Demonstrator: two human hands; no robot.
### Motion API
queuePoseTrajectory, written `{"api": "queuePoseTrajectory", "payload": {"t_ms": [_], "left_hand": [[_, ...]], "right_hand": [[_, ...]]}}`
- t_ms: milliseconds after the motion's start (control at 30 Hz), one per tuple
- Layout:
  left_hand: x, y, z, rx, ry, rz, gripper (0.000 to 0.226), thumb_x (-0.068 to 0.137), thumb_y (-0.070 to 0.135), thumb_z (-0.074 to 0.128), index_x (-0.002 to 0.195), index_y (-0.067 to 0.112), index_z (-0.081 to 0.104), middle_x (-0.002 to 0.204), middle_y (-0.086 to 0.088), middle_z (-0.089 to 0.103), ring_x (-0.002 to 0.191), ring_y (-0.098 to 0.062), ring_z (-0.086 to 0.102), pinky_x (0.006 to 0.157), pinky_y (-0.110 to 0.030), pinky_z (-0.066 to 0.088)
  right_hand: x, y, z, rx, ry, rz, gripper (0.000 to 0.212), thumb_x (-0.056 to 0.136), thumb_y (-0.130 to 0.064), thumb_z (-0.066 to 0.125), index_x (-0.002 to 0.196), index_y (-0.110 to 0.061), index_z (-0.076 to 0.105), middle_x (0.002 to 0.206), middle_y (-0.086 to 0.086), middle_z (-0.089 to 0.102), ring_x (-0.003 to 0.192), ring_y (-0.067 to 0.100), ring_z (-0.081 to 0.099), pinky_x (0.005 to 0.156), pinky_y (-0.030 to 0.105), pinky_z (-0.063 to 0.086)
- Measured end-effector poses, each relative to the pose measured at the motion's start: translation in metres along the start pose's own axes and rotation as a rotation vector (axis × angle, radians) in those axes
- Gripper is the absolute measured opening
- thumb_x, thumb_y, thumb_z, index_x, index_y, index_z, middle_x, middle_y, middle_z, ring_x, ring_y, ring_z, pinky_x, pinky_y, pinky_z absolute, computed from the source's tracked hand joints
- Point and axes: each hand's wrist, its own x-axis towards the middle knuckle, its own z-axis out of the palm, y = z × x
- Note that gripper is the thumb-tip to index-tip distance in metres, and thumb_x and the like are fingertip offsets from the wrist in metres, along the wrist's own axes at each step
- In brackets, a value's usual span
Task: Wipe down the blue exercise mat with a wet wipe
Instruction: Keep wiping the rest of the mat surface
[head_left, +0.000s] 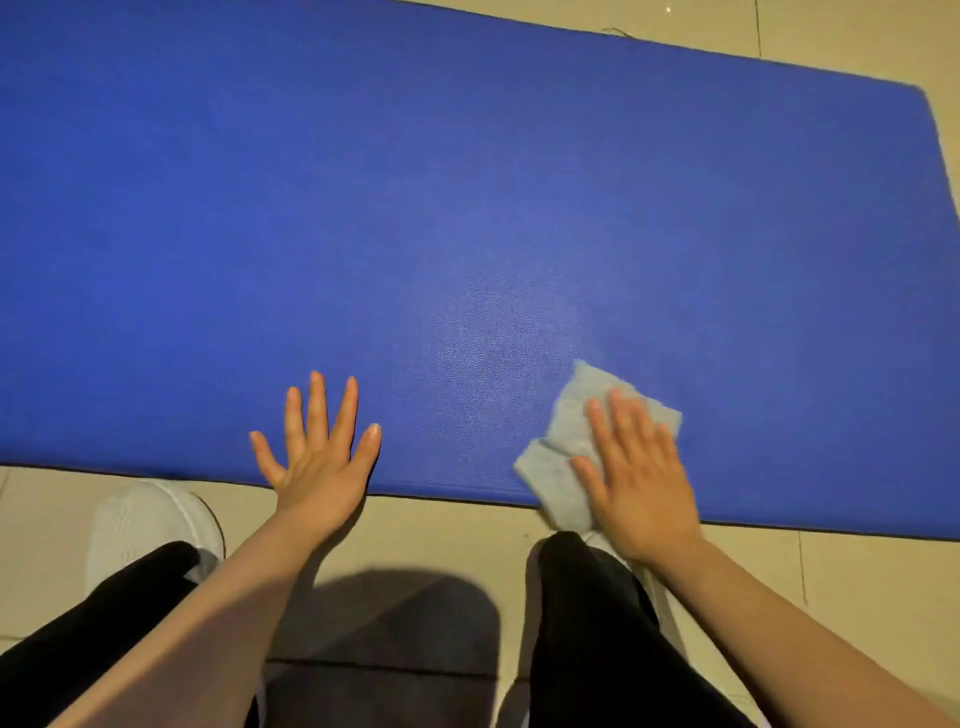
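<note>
Two bare hands are down on the blue exercise mat (467, 182), which lies flat on the pale tiled floor (441, 525) and fills most of the view. The right hand (641, 483) presses a crumpled wet wipe (561, 467) against the mat at its near edge, fingers straight and laid flat over the cloth rather than curled round it; part of the wipe hangs over the mat's edge onto the tiles. The left hand (317, 457) rests on the mat just beside that same edge, fingers spread, gripping nothing, and looks to be bracing the mat or the person's weight. A white shoe (145, 525) and black trouser legs (587, 623) show below, so the person seems to be crouching at the mat's long side.

Wiping looks well under way: a paler, duller patch sits just beyond the wipe, which I take for dampness. Much of the mat looks untouched. Next I would expect long sweeps outward toward the far edge and corners, with steady flat pressure so the wipe does not bunch.
</note>
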Motion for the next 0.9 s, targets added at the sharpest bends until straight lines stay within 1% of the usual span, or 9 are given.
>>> {"api": "queuePoseTrajectory", "payload": {"t_ms": [100,167,333,467,633,700,767,833,900], "left_hand": [[0.001,-0.005,0.002,0.023,0.023,0.039,0.056,0.098,0.061,0.010,0.136,0.046,-0.029,0.138,0.020,-0.044,0.132,-0.005,-0.043,0.104,-0.046,-0.032],[0.000,-0.008,0.002,0.030,0.028,0.073,0.063,0.090,0.071,0.005,0.136,0.046,-0.029,0.137,0.021,-0.046,0.123,-0.001,-0.049,0.093,-0.038,-0.040],[-0.003,-0.008,0.001,-0.014,0.048,0.108,0.073,0.084,0.072,0.015,0.142,0.046,-0.021,0.143,0.022,-0.042,0.124,0.002,-0.049,0.090,-0.032,-0.042],[-0.009,-0.002,-0.003,-0.215,0.170,0.071,0.060,0.099,0.047,0.043,0.153,0.035,0.020,0.162,0.015,-0.005,0.144,0.000,-0.019,0.105,-0.029,-0.032],[-0.017,0.022,-0.017,-0.598,0.317,-0.065,0.046,0.099,0.021,0.053,0.143,0.016,0.043,0.151,-0.002,0.037,0.143,-0.020,0.029,0.121,-0.043,0.013],[-0.021,0.033,-0.021,-0.680,0.345,-0.026,0.045,0.097,0.014,0.056,0.141,0.011,0.046,0.146,-0.006,0.041,0.135,-0.018,0.040,0.113,-0.030,0.027],[-0.019,0.043,-0.026,-0.682,0.376,-0.007,0.046,0.096,0.013,0.058,0.140,0.009,0.047,0.146,-0.006,0.040,0.132,-0.016,0.041,0.107,-0.024,0.030],[-0.008,0.049,-0.030,-0.662,0.406,0.009,0.045,0.096,0.015,0.059,0.138,0.009,0.048,0.145,-0.009,0.042,0.130,-0.023,0.044,0.108,-0.035,0.037],[0.009,0.055,-0.033,-0.650,0.403,0.017,0.044,0.096,0.020,0.058,0.137,0.009,0.049,0.144,-0.009,0.042,0.129,-0.026,0.045,0.107,-0.043,0.040]], "right_hand": [[-0.009,0.040,-0.002,-0.022,-0.056,0.195,0.076,0.088,-0.072,-0.005,0.151,-0.031,-0.018,0.158,-0.005,-0.022,0.148,0.022,-0.016,0.117,0.036,-0.015],[-0.005,0.043,-0.005,-0.013,-0.061,0.288,0.075,0.085,-0.074,-0.004,0.146,-0.035,-0.026,0.156,-0.007,-0.027,0.147,0.020,-0.022,0.114,0.037,-0.015],[0.002,0.042,-0.016,0.010,-0.068,0.499,0.074,0.096,-0.066,0.006,0.155,-0.024,-0.010,0.164,0.004,-0.010,0.151,0.030,-0.005,0.120,0.049,0.008],[0.019,0.005,-0.022,0.127,-0.073,0.533,0.068,0.103,-0.048,0.018,0.156,-0.013,-0.004,0.163,0.013,-0.009,0.149,0.038,-0.006,0.118,0.060,0.008],[0.067,-0.080,-0.016,0.093,-0.108,0.077,0.087,0.077,-0.067,-0.012,0.146,-0.016,-0.025,0.150,0.006,-0.037,0.140,0.034,-0.034,0.102,0.059,-0.029],[0.087,-0.109,-0.022,-0.045,-0.139,-0.179,0.089,0.076,-0.067,-0.015,0.151,-0.019,-0.021,0.148,0.005,-0.039,0.133,0.033,-0.042,0.104,0.063,-0.026],[0.107,-0.137,-0.030,-0.197,-0.146,-0.450,0.083,0.082,-0.065,-0.009,0.155,-0.026,-0.012,0.157,0.004,-0.030,0.138,0.033,-0.036,0.109,0.065,-0.019],[0.121,-0.159,-0.037,-0.301,-0.148,-0.729,0.070,0.094,-0.061,0.009,0.156,-0.031,0.000,0.164,0.001,-0.012,0.148,0.031,-0.020,0.114,0.060,-0.013],[0.133,-0.154,-0.035,-0.332,-0.113,-0.818,0.064,0.097,-0.057,0.017,0.156,-0.032,0.014,0.165,-0.001,0.004,0.151,0.028,-0.006,0.118,0.053,-0.009]]}}
